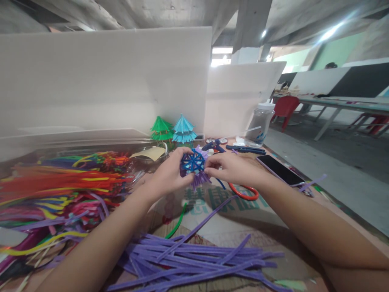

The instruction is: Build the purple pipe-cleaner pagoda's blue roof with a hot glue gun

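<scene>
My left hand [172,170] grips a small round craft piece [193,162] by its left side, thumb below and fingers above. A blue spoked wheel faces me on it, with purple strips fanned around its edge. At its right side, my right hand [223,167] has thumb and fingertips pinched together at the rim; what lies between them is too small to make out. Below my hands lie many loose purple pipe cleaners [194,259]. Under my right wrist are the red-orange handles of scissors [244,192], their blades hidden.
Bundles of coloured pipe cleaners [60,182] cover the left. Green [161,129] and blue [183,129] tiered craft trees stand before a white partition [106,81]. Behind my right hand are a dark blue glue gun [215,145], a cutter [246,150], a plastic bottle [259,125] and a phone [281,170].
</scene>
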Demonstrator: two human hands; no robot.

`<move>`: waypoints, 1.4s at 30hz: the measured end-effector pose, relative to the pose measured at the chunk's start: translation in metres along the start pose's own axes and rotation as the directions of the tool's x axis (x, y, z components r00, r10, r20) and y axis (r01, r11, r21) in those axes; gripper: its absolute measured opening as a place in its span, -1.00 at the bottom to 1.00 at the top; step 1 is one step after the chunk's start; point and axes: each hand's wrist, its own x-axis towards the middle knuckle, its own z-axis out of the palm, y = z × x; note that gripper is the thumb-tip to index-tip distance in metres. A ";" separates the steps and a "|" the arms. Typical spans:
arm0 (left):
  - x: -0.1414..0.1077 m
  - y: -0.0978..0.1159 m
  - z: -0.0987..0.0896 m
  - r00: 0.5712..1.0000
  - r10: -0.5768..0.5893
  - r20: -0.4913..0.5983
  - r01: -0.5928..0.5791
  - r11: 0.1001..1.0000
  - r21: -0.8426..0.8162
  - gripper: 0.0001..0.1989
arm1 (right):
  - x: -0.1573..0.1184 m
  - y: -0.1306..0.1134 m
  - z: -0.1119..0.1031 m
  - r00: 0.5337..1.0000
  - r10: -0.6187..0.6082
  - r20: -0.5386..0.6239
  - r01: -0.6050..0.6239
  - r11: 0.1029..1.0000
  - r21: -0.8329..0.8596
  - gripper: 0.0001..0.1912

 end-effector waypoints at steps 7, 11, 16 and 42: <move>0.001 0.002 -0.001 1.000 0.006 -0.002 -0.006 1.000 0.007 -0.42 | -0.004 -0.007 -0.009 0.999 0.034 -0.033 -0.034 0.999 0.009 -0.81; 0.001 0.002 0.000 1.000 0.001 -0.012 -0.001 1.000 0.009 -0.43 | -0.001 -0.005 -0.006 0.999 0.040 -0.018 -0.039 0.999 0.023 -0.80; 0.001 0.000 0.001 1.000 -0.015 -0.015 0.015 1.000 0.010 -0.43 | 0.001 -0.001 0.000 1.000 0.019 -0.013 -0.018 1.000 0.010 -0.79; 0.001 -0.007 0.001 1.000 -0.021 -0.017 0.020 0.998 -0.062 -0.38 | -0.002 0.012 -0.008 0.991 0.020 -0.135 -0.016 0.999 0.029 -0.70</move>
